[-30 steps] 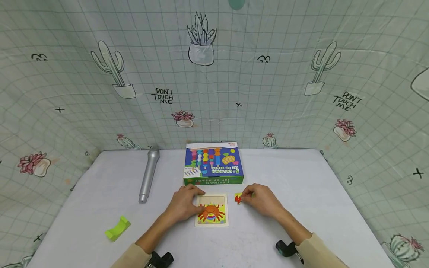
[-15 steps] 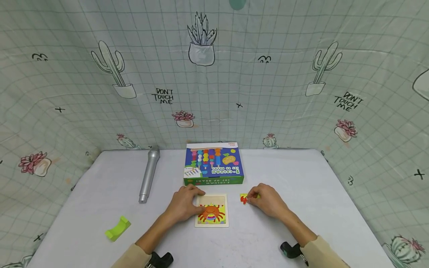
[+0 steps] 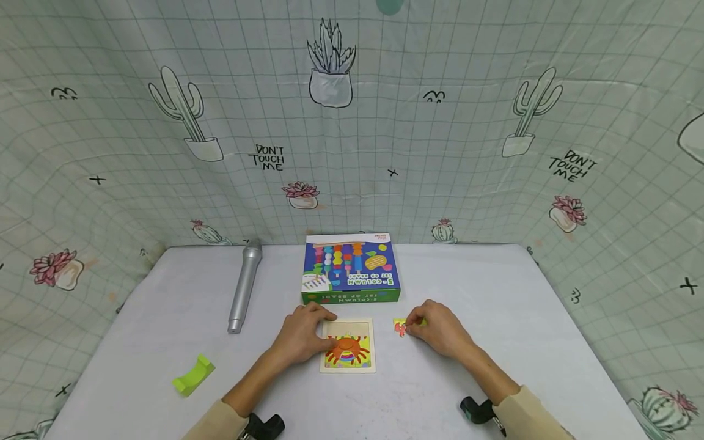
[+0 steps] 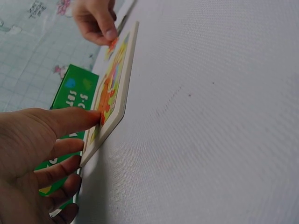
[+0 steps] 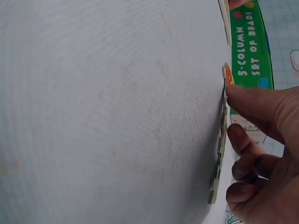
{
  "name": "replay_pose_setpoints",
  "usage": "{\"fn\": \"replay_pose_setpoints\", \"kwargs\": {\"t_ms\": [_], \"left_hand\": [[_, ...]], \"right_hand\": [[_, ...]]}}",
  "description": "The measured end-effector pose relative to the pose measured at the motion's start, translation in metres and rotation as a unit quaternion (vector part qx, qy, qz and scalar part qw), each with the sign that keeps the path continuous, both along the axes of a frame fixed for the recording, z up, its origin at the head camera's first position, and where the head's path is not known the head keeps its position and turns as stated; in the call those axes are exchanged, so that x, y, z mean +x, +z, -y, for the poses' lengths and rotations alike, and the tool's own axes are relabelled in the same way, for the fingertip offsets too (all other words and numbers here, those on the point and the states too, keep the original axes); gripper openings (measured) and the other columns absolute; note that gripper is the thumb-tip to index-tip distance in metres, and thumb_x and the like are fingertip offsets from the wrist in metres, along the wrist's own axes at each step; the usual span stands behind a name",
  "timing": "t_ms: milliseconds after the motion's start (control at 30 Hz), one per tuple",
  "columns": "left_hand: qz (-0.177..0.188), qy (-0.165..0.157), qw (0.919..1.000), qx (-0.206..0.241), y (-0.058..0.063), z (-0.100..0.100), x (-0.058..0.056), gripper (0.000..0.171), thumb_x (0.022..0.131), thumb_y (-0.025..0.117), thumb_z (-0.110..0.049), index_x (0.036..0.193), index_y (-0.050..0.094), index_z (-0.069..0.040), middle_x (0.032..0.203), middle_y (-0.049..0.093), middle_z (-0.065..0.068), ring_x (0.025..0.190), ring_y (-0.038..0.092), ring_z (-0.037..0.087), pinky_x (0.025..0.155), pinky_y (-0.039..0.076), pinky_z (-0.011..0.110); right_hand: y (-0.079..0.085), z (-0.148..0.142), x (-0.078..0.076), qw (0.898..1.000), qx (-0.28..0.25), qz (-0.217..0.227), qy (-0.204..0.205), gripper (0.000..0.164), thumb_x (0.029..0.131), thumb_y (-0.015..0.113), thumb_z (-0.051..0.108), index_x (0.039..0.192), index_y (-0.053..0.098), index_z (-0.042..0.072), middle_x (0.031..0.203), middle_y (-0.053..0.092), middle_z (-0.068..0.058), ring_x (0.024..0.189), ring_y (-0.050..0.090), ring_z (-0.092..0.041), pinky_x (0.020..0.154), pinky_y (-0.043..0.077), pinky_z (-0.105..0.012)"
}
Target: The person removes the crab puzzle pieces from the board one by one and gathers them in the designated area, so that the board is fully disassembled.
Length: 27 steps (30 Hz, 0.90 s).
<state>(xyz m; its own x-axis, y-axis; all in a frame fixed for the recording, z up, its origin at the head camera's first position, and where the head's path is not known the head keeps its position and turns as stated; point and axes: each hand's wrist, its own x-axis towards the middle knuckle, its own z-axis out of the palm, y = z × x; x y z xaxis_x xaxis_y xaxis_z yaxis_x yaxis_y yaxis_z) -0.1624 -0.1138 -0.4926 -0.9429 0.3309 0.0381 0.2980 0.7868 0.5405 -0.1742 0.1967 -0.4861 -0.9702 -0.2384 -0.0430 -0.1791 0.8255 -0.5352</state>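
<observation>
A square wooden puzzle board [image 3: 348, 370] with a crab picture in its lower part lies on the white table; bare wood shows in its upper part. My left hand [image 3: 301, 333] is at its left side, with the thumb straight and pressing on the picture. The other fingers rest loosely by the board's edge, as the left wrist view shows. To the right of the board, my right hand [image 3: 437, 329] pinches a red and yellow puzzle piece [image 3: 399, 328] between thumb and index finger. Thin piece edges [image 5: 220, 149] run on under the hand in the right wrist view.
A blue and green bead-set box [image 3: 350, 269] stands just behind the board. To the left lie a silver rod [image 3: 244, 287] and a light green curved block [image 3: 194, 374]. A patterned cloth [image 3: 385, 140] hangs behind the table.
My right hand has slid a little to the right with the puzzle piece, away from the board, then stopped; the piece's red looks paler now. The left hand and the board have stayed put.
</observation>
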Motion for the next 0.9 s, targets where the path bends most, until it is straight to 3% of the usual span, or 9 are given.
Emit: {"fn": "replay_pose_setpoints", "kwargs": {"t_ms": [267, 367, 567, 900], "left_hand": [[0.000, -0.004, 1.0000, 0.001, -0.0008, 0.0005, 0.0000, 0.046, 0.076, 0.086, -0.031, 0.115, 0.074, -0.011, 0.116, 0.064, 0.008, 0.106, 0.056, 0.031, 0.088, 0.044, 0.054], [0.000, -0.004, 1.0000, 0.002, -0.0005, 0.0005, -0.0005, 0.046, 0.076, 0.086, -0.031, 0.116, 0.074, -0.011, 0.116, 0.064, 0.009, 0.106, 0.056, 0.031, 0.088, 0.043, 0.055], [0.000, -0.002, 1.0000, 0.001, -0.0004, 0.0008, -0.0014, 0.046, 0.076, 0.086, -0.032, 0.116, 0.074, -0.011, 0.116, 0.064, 0.008, 0.108, 0.056, 0.031, 0.089, 0.043, 0.054], [0.010, 0.004, 0.9999, 0.002, -0.0018, 0.0002, -0.0011, 0.046, 0.076, 0.087, -0.032, 0.115, 0.074, -0.012, 0.115, 0.064, 0.008, 0.107, 0.055, 0.030, 0.090, 0.042, 0.054]], "right_hand": [[-0.0001, 0.0002, -0.0007, 1.000, 0.020, -0.009, -0.002, 0.009, 0.084, 0.081, 0.014, 0.081, 0.074, 0.019, 0.085, 0.057, 0.002, 0.078, 0.051, -0.015, 0.072, 0.044, -0.034], [0.0007, 0.0005, -0.0015, 1.000, 0.020, -0.007, -0.006, 0.010, 0.083, 0.082, 0.017, 0.088, 0.075, 0.017, 0.088, 0.058, 0.001, 0.081, 0.052, -0.016, 0.075, 0.046, -0.034], [0.0006, 0.0015, -0.0013, 0.999, 0.034, 0.002, 0.001, 0.028, 0.080, 0.085, 0.020, 0.106, 0.076, 0.014, 0.095, 0.059, 0.000, 0.086, 0.053, -0.016, 0.077, 0.046, -0.035], [-0.0003, 0.0028, 0.0010, 0.999, 0.049, -0.005, 0.003, 0.026, 0.082, 0.083, 0.020, 0.106, 0.076, 0.014, 0.095, 0.059, 0.000, 0.086, 0.053, -0.016, 0.079, 0.047, -0.036]]}}
